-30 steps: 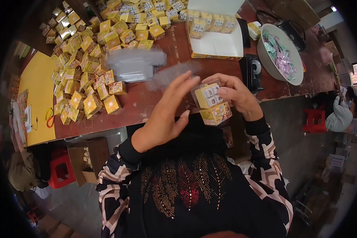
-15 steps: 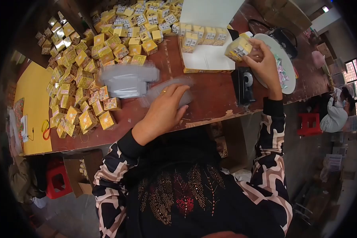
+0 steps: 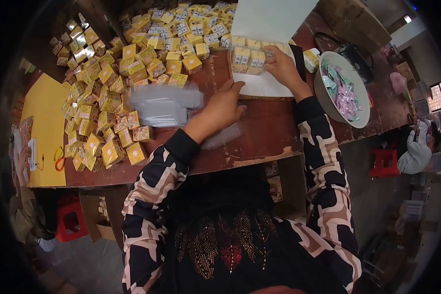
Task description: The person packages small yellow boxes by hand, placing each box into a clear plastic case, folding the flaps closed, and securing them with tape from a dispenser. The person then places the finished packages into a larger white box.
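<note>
My right hand (image 3: 285,68) reaches into an open white carton (image 3: 262,87), its thumb and fingers closed at a small yellow box (image 3: 256,60). Several more such boxes stand in rows at the carton's back and left side. My left hand (image 3: 220,109) lies at the carton's near left corner, fingers stretched out by the edge and holding nothing I can see. Beside its wrist is a stack of clear plastic sleeves (image 3: 159,105). Another clear sleeve (image 3: 223,137) lies blurred on the table below this hand.
A large heap of small yellow boxes (image 3: 108,100) covers the table's left and back. To the right stand a white bowl (image 3: 320,90) of shiny green and purple packets (image 3: 345,93), one small box (image 3: 311,60) and a black handbag (image 3: 353,59). Red stools (image 3: 383,163) and a seated person are beyond.
My right hand has moved left from beside the bowl into the carton with boxes. My left hand has slid from the plastic sleeves up to the carton's edge. The view has shifted slightly.
</note>
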A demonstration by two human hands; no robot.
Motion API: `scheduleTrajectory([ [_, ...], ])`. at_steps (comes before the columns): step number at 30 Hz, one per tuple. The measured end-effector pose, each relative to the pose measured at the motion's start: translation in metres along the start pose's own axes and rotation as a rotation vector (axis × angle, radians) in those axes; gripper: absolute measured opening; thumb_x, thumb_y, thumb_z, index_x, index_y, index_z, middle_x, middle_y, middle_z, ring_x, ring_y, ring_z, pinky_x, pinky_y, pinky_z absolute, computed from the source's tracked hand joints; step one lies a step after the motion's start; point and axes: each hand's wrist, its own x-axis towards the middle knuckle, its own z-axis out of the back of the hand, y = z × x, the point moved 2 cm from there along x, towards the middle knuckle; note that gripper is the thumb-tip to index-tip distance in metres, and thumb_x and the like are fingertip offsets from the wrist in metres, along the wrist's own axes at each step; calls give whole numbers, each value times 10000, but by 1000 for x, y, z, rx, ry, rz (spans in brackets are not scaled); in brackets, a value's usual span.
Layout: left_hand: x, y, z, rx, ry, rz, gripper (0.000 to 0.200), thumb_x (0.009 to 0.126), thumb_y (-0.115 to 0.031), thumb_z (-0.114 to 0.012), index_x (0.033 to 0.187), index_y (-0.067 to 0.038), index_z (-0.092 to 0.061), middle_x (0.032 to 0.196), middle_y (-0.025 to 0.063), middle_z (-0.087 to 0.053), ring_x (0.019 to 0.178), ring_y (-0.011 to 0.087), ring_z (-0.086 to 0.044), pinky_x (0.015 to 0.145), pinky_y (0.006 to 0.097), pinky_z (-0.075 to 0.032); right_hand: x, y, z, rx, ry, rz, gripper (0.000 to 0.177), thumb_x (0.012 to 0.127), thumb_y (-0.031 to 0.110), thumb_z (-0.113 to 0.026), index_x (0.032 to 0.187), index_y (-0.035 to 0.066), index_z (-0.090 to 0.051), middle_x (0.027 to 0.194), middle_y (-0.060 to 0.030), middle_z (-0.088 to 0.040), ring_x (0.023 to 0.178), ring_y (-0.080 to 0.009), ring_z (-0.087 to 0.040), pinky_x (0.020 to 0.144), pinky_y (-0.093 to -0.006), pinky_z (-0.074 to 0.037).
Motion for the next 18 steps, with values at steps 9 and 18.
scheduleTrajectory([
  [9,-30,0,63,190,215,157,528,727,-267,-820,1119,13,-602,1032,190,-689,932,424,-662,804,462,-540,-48,40,32,46,-175,31,538,871,61,-660,1383,55,-496,1062,-168,-705,912,-234,-707,796,-341,-556],
  [18,-68,5,21,450,21,87,544,646,-270,-864,1085,-48,-632,1088,141,-624,1086,357,-570,856,438,-508,-154,115,14,321,19,19,353,890,35,-677,1236,10,-609,1081,-126,-707,885,-172,-695,782,-290,-551],
])
